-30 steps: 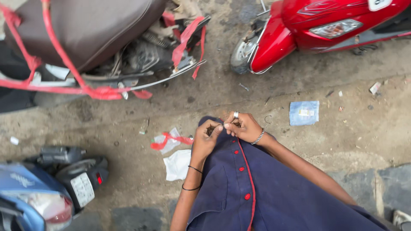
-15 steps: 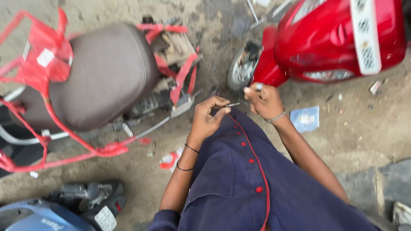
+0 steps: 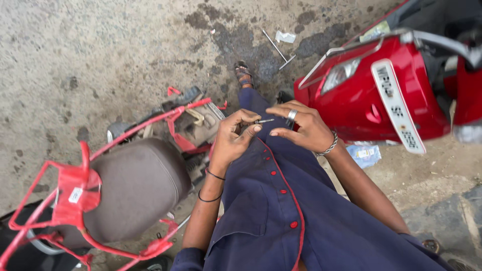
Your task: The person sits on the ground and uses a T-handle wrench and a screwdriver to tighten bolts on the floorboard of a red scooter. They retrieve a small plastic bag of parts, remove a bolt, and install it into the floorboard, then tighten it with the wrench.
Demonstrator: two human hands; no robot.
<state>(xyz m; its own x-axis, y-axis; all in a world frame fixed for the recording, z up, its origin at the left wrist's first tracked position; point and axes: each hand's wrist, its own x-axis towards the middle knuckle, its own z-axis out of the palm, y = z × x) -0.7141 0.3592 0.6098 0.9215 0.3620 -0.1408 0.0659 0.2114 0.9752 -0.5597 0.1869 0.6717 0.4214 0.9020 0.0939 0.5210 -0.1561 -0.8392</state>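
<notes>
A red scooter [image 3: 381, 95] stands right, a stripped scooter with a brown seat [image 3: 135, 185] left. Close together above the navy shirt [image 3: 281, 216], the left hand [image 3: 233, 143] pinches a small metal screw [image 3: 262, 121], presumably to inspect it; the right hand [image 3: 301, 128] hovers with fingers extended, gripping nothing.

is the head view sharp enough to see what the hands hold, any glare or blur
Head view: even daylight, no hard shadows; the left hand pinches a small screw, sharp; right hand beside it; mild glare on the red scooter; edges bend slightly.
</notes>
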